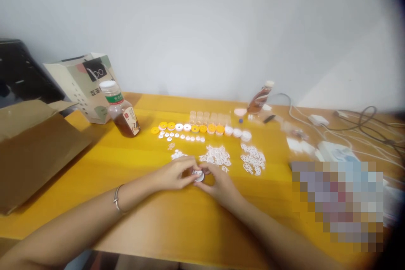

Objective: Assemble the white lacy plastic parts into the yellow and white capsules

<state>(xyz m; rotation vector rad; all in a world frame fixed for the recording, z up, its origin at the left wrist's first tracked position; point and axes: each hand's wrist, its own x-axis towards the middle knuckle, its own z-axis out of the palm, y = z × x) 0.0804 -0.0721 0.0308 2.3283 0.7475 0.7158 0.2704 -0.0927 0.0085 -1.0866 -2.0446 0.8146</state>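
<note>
Between my fingertips is a small round white piece [198, 176], held above the table near its middle. My left hand [177, 174] pinches it from the left, and my right hand [220, 183] closes on it from the right. Just beyond my hands lies a pile of white openwork plastic pieces [218, 156], with a second pile of similar pieces [253, 159] to the right. A small heap of white bits [179, 154] is beside my left fingers. Farther back runs a row of yellow and white round caps [195, 128], with small white knobbed discs [182, 136] in front.
Clear cups [207, 117] stand behind the caps. A tea bottle [123, 114], a paper bag [85, 88] and an open cardboard box [41, 147] occupy the left. Another bottle [261, 98], cables [363, 124] and a white box [337, 152] are on the right; a blurred patch covers something there.
</note>
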